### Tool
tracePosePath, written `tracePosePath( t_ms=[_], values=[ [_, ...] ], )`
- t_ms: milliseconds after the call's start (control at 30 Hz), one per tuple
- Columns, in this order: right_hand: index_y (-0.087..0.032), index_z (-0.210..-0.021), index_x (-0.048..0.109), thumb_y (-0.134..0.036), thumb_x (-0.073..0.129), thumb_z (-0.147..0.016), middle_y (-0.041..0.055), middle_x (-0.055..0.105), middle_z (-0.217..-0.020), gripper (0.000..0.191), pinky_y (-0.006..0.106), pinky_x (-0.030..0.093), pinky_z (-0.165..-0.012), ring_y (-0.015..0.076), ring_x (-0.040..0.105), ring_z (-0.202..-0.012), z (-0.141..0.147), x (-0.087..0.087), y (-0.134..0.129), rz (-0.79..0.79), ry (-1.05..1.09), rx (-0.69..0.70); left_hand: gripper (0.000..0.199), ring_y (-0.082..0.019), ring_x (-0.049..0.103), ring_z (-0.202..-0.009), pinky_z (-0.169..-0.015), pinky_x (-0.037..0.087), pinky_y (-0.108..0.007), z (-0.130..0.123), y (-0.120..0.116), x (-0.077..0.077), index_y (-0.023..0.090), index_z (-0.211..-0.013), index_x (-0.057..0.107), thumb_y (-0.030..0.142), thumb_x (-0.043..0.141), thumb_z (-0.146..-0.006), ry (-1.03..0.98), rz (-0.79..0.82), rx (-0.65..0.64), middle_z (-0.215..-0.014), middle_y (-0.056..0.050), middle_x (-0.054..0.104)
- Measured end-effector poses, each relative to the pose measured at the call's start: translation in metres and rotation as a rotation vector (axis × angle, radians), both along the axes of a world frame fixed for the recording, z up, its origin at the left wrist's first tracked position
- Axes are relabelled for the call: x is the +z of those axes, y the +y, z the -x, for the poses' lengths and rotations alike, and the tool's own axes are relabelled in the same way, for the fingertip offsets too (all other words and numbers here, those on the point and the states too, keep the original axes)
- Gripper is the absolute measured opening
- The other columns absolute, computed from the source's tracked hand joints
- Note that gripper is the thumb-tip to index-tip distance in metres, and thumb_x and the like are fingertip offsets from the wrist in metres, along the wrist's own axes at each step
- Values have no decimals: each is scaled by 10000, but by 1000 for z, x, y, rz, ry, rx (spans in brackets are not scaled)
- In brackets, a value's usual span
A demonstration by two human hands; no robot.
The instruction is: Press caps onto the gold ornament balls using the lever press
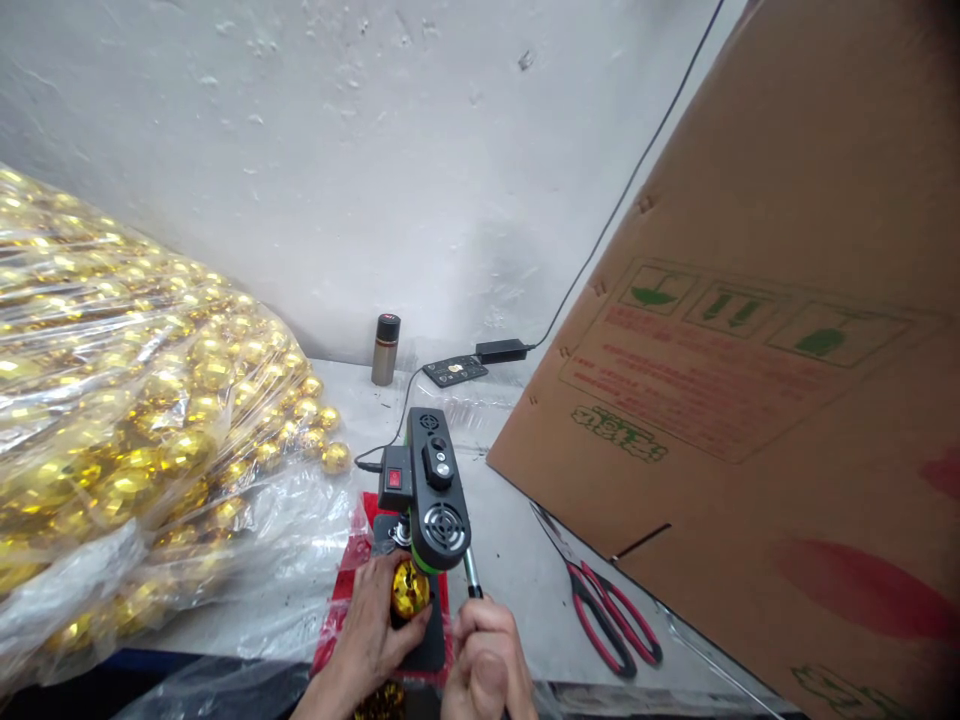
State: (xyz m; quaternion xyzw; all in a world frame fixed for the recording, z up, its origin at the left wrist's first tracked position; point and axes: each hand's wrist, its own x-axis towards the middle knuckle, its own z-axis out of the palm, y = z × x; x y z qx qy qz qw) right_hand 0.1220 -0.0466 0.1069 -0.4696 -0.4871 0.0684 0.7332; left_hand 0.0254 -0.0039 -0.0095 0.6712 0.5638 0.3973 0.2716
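Note:
A gold faceted ball (pixel 410 588) is held in my left hand (pixel 375 625), its fingers and thumb round it, under the front end of a black bench machine (pixel 440 500). My right hand (pixel 487 655) is closed round the lever (pixel 472 572) at the machine's right side. The machine has a round vented cover and a box with a red switch (pixel 394 478). It stands on a black base (pixel 427 650) over a red sheet (pixel 337 610). Part of another gold piece (pixel 380 700) shows at the bottom edge.
A clear plastic bag of gold balls (pixel 150 400) fills the left side. One loose ball (pixel 336 458) lies beside it. Red-handled scissors (pixel 611 610) lie at the right by a large cardboard box (pixel 750 400). A small bottle (pixel 385 350) and a black power adapter (pixel 501 350) are near the wall.

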Motion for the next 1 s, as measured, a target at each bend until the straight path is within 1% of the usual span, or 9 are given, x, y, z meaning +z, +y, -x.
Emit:
tracePosePath(
  t_ms=[100,300,400,533,600,700,767,867,1000],
  values=[
    [-207,-673,469,-347,368,-1163,-57,556,-719,520,269,435,-727,87,529,-647,-2,-7,3,-14,-24,-17,366,-356,701,-1016,-913,585,-510,-1,0,-2,206,-1156,699,356,740,-826,4,-18,10,-1061,-129,754],
    [-217,-686,495,-272,373,-1145,-57,557,-687,478,243,434,-639,83,522,-589,-16,-19,10,-130,-166,6,379,-357,695,-1025,-921,583,-520,-1,1,-2,202,-1162,700,340,735,-811,5,6,13,-1066,-128,754],
    [-222,-696,511,-257,382,-1137,-55,569,-678,461,262,465,-686,93,520,-579,-17,-20,12,-148,-192,-4,389,-356,695,-1032,-932,579,-523,-1,0,-1,208,-1172,703,342,734,-809,-2,15,11,-1087,-128,759],
    [-224,-699,508,-259,375,-1137,-58,571,-681,459,285,483,-750,98,522,-589,-12,-18,10,-108,-128,-27,409,-362,694,-1043,-945,574,-542,-2,1,-2,197,-1194,706,336,732,-811,-9,13,4,-1107,-142,764],
    [-223,-697,507,-249,371,-1134,-58,567,-682,458,275,472,-722,96,521,-591,-12,-20,10,-106,-122,-22,416,-361,699,-1038,-945,576,-541,-2,2,-2,197,-1199,709,333,738,-807,-14,0,7,-1107,-141,767],
    [-222,-693,504,-245,371,-1129,-58,555,-675,457,259,440,-653,92,510,-575,-17,-23,11,-149,-179,-2,422,-360,712,-1035,-940,584,-532,-3,2,-3,199,-1204,713,324,749,-802,-22,-25,16,-1110,-137,770],
    [-221,-691,498,-248,367,-1130,-57,553,-676,459,260,444,-660,90,507,-571,-19,-25,13,-158,-196,-6,419,-362,718,-1034,-934,588,-531,-3,2,-3,196,-1203,716,320,751,-804,-23,-33,23,-1106,-137,772],
    [-223,-684,493,-240,370,-1126,-58,550,-666,459,273,474,-709,93,495,-558,-18,-26,16,-175,-184,-22,426,-368,719,-1034,-933,589,-539,-4,2,-2,188,-1205,719,311,748,-798,-22,-35,22,-1101,-144,775],
    [-230,-663,483,-239,394,-1117,-57,526,-621,462,283,480,-711,102,467,-525,-14,-25,22,-253,-151,-55,456,-371,720,-1051,-950,584,-550,-6,3,-3,193,-1227,715,300,739,-784,-32,-37,20,-1123,-146,784]
  ],
)
